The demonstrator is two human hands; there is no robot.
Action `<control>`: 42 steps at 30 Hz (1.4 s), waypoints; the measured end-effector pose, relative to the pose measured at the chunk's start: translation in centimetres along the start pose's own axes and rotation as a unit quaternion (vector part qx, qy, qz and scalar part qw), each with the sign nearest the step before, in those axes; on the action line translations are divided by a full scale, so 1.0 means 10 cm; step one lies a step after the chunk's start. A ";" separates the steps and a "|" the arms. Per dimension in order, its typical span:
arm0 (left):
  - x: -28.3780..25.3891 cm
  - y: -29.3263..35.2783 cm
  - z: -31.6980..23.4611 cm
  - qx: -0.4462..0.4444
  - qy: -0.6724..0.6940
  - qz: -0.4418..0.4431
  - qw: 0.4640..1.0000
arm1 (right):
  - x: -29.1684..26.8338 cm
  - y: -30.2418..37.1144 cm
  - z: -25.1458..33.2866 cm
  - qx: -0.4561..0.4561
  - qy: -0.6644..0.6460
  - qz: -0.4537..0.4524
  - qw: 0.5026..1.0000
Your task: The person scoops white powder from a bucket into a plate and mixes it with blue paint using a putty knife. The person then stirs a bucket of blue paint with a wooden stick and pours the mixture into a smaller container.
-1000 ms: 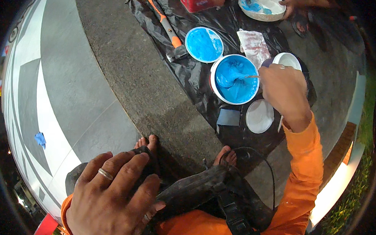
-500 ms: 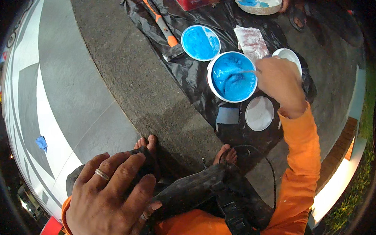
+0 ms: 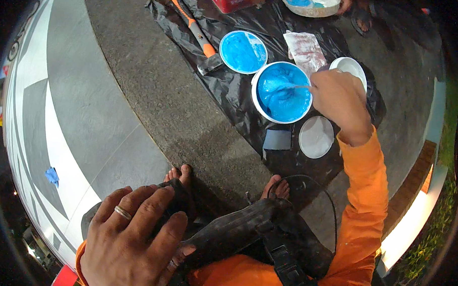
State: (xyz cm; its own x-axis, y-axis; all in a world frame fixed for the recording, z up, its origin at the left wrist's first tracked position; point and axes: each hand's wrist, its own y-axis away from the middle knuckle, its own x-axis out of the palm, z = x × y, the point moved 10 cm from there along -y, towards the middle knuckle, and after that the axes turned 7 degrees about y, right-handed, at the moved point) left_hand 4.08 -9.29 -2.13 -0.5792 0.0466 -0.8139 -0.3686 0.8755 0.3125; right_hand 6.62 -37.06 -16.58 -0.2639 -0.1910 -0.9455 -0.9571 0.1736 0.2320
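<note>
My right hand [image 3: 340, 99] is closed round the thin handle of a stirrer [image 3: 302, 86]. The stirrer's lower end is sunk in thick blue paint [image 3: 281, 102], which fills much of a round white bucket [image 3: 253, 93]. Beside the bucket, at its upper left, lies a round lid [image 3: 240, 51] coated in the same blue. A white bowl [image 3: 351, 70] sits partly behind my right hand. My left hand [image 3: 135, 235] rests palm down over my knee, fingers stretched out and holding nothing.
Black plastic sheeting [image 3: 231, 92] lies under an orange-handled hammer [image 3: 197, 31], a stained cloth [image 3: 305, 52], a grey square pad [image 3: 277, 140] and a pale disc [image 3: 316, 138]. Beyond are a red container [image 3: 236, 1] and another person's hand [image 3: 345, 5] at a blue-smeared basin [image 3: 314, 11]. A cable [image 3: 328, 194] loops near my foot.
The swirl in the blue paint has changed shape around the stirrer. My right hand has barely shifted, and my left hand stays on my knee.
</note>
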 end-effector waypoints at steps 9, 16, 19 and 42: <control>0.02 0.03 -0.02 0.003 -0.008 0.005 1.000 | 0.33 -0.07 0.23 0.018 -0.029 0.008 0.999; 0.02 0.04 -0.01 -0.001 -0.007 0.001 1.000 | -0.17 0.09 0.08 0.014 0.017 -0.034 0.999; 0.02 0.02 -0.03 0.003 -0.008 0.000 1.000 | -0.16 -0.01 0.27 0.003 0.023 -0.021 1.000; 0.05 0.02 0.01 -0.001 -0.015 0.021 1.000 | -0.07 -0.16 0.80 -0.134 0.002 -0.103 0.986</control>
State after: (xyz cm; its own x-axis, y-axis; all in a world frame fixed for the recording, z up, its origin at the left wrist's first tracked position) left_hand 3.78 -9.07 -2.56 -0.5726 0.0971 -0.8140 -0.3463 0.8714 0.3475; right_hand 9.27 -29.47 -18.14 -0.0616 -0.1987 -0.9781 -0.9874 -0.1310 0.0888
